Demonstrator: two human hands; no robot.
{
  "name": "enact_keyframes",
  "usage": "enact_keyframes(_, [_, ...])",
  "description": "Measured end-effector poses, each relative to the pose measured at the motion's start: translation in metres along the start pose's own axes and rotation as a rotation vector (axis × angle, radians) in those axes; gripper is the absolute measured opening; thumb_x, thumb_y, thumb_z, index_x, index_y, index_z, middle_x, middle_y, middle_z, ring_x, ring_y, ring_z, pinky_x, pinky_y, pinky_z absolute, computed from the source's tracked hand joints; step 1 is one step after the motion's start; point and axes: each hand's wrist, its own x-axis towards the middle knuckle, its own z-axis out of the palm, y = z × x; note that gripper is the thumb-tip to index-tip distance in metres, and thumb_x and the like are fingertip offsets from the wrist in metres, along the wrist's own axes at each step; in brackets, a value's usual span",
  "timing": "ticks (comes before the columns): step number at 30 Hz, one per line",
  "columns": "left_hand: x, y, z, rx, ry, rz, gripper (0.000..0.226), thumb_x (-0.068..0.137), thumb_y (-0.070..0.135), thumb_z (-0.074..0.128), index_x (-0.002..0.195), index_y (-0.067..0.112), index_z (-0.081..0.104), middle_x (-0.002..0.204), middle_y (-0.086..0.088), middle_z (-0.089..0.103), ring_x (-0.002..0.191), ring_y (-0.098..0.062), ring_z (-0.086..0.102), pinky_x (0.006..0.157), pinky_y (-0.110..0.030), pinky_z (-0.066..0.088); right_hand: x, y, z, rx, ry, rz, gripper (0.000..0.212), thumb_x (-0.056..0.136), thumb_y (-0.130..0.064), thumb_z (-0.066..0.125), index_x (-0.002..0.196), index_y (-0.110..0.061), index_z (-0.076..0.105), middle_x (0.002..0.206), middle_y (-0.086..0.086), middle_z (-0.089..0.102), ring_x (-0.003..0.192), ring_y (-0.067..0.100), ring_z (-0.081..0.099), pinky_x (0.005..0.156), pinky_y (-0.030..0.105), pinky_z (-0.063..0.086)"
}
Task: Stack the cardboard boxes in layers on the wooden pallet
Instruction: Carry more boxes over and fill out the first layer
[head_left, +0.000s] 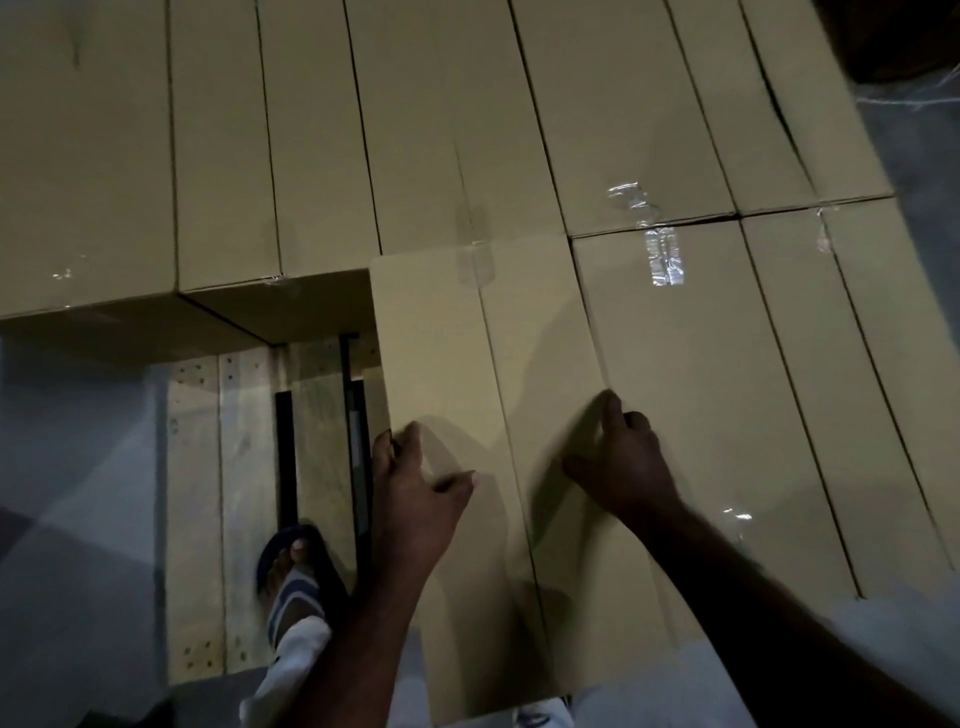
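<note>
A long tan cardboard box (467, 332) lies in front of me on the wooden pallet (244, 415), its far end against the back row of boxes (311, 130). My left hand (415, 493) grips the box's left edge, fingers over the side and thumb on top. My right hand (623, 462) presses on the box's top near its right edge, fingertips at the seam with the neighbouring box (701, 389). More boxes lie side by side to the right (857, 338).
Bare pallet slats with dark gaps (285, 457) show at the left of the box. My foot in a blue striped sandal (296, 577) stands on the pallet. Grey floor (78, 467) lies to the left. Loose plastic wrap (914, 98) is at the top right.
</note>
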Motion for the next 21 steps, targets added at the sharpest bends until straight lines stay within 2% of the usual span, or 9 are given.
enact_keyframes(5, [0.005, -0.004, 0.005, -0.044, -0.022, 0.000, 0.092, 0.079, 0.039, 0.082, 0.154, 0.023, 0.031, 0.161, 0.003, 0.018, 0.144, -0.020, 0.028, 0.107, -0.028, 0.034, 0.001, 0.008, 0.011, 0.000, 0.031, 0.005, 0.101, 0.080, -0.039, 0.080, 0.157, -0.013, 0.020, 0.140, 0.019, 0.041, 0.128, 0.038, 0.042, 0.100, 0.038, 0.043])
enact_keyframes(10, [0.010, -0.012, 0.011, -0.053, -0.024, -0.023, 0.095, 0.078, 0.041, 0.081, 0.155, 0.022, 0.029, 0.162, 0.003, 0.018, 0.145, -0.021, 0.027, 0.112, -0.036, 0.037, 0.009, 0.012, 0.012, -0.008, 0.061, -0.012, 0.087, 0.079, -0.034, 0.080, 0.150, -0.014, 0.034, 0.132, 0.016, 0.044, 0.122, 0.037, 0.046, 0.096, 0.036, 0.044])
enact_keyframes(16, [0.016, -0.021, 0.014, -0.090, -0.039, -0.056, 0.097, 0.080, 0.039, 0.081, 0.157, 0.020, 0.025, 0.162, 0.002, 0.017, 0.146, -0.020, 0.026, 0.113, -0.030, 0.031, 0.021, 0.018, 0.018, -0.014, 0.075, -0.041, 0.073, 0.082, -0.026, 0.078, 0.144, -0.008, 0.045, 0.129, 0.019, 0.048, 0.115, 0.039, 0.052, 0.096, 0.040, 0.048])
enact_keyframes(21, [0.012, -0.033, 0.014, -0.076, -0.106, -0.030, 0.104, 0.081, 0.036, 0.080, 0.159, 0.027, 0.011, 0.164, 0.004, 0.014, 0.147, -0.016, 0.021, 0.108, -0.024, 0.025, 0.023, 0.026, 0.021, -0.035, 0.127, -0.084, 0.064, 0.078, -0.019, 0.079, 0.135, -0.007, 0.054, 0.119, 0.019, 0.052, 0.102, 0.039, 0.057, 0.086, 0.036, 0.049])
